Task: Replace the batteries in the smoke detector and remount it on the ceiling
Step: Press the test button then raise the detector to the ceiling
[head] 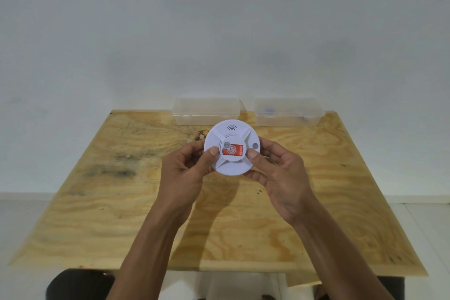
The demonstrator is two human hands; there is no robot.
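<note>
White and round, the smoke detector point(232, 147) is held above the plywood table point(121, 202), its ribbed face with a red sticker point(232, 150) tilted up toward the person, wave mark at the far edge. Being a disc, it has no long axis. The left hand point(187, 170) and right hand point(275, 173) clamp its opposite rims, thumbs on the face. Two clear plastic boxes point(206, 111) sit at the table's far edge.

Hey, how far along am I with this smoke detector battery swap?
Done: the smoke detector is off the ceiling. In hand: your left hand and right hand hold it above the plywood table, casing closed, red label facing you. Left: opening it, swapping batteries, remounting. Two clear plastic boxes stand closed behind.
</note>
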